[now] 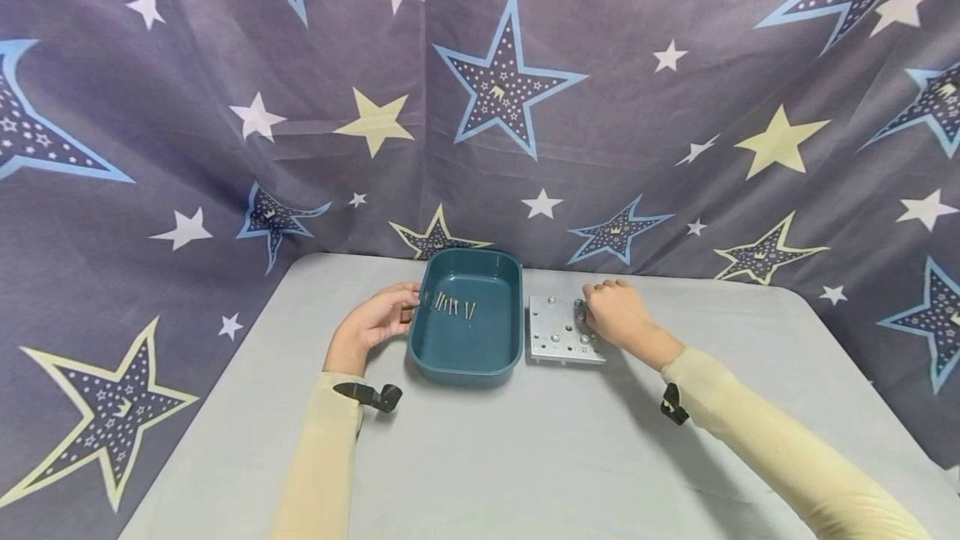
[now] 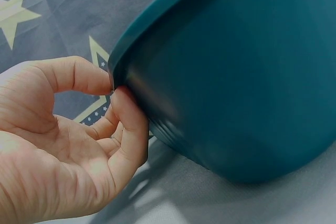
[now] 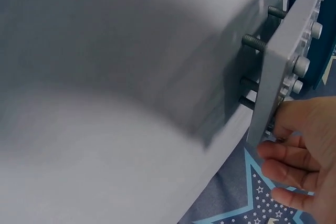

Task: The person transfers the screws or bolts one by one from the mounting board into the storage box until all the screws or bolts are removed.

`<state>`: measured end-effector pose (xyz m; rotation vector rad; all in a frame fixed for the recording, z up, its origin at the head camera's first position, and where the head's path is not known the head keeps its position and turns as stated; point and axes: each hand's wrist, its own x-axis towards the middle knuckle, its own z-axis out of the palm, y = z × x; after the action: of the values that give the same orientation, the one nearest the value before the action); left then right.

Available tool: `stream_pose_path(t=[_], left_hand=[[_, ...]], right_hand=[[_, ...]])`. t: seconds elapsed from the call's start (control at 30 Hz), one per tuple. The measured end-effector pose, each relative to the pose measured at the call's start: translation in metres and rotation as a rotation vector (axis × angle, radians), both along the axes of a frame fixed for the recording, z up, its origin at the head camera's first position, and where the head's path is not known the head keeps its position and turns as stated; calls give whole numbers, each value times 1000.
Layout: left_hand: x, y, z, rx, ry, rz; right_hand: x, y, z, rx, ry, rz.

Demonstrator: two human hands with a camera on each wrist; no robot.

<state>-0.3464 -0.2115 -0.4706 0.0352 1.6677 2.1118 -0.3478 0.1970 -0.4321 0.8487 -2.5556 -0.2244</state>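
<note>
In the head view, a silvery metal plate (image 1: 543, 323) stands on the table, raised on bolts that pass through it. Their threaded ends (image 3: 254, 42) jut out beneath, as the right wrist view shows. My right hand (image 1: 618, 312) is at the plate's far right corner, its curled fingers on a bolt (image 3: 270, 129) that they mostly hide. A deep teal tub (image 1: 467, 357) sits just left of the plate. With thumb and forefinger, my left hand (image 2: 79, 135) pinches the tub's rim at its left side. Several loose bolts (image 1: 455, 307) lie inside the tub.
A pale grey cloth covers the table (image 1: 480, 457). Behind it hangs a purple-grey curtain (image 1: 465, 182) patterned with stars, close to the tub's far end. Black straps (image 1: 367, 396) are on both wrists.
</note>
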Motion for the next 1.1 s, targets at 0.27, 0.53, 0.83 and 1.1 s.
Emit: stream_pose_path(t=[0.27, 0.53, 0.83, 1.1], left_hand=[[2, -1, 0, 0, -2, 3], [2, -1, 1, -4, 4, 6], [2, 0, 3, -5, 9, 11], [1, 0, 1, 6, -1, 9]], right_hand=[[-6, 5, -3, -114, -57, 10], [-7, 7, 5, -200, -222, -42], [-8, 4, 13, -215, -260, -59], [-6, 6, 15, -213, -296, -79]])
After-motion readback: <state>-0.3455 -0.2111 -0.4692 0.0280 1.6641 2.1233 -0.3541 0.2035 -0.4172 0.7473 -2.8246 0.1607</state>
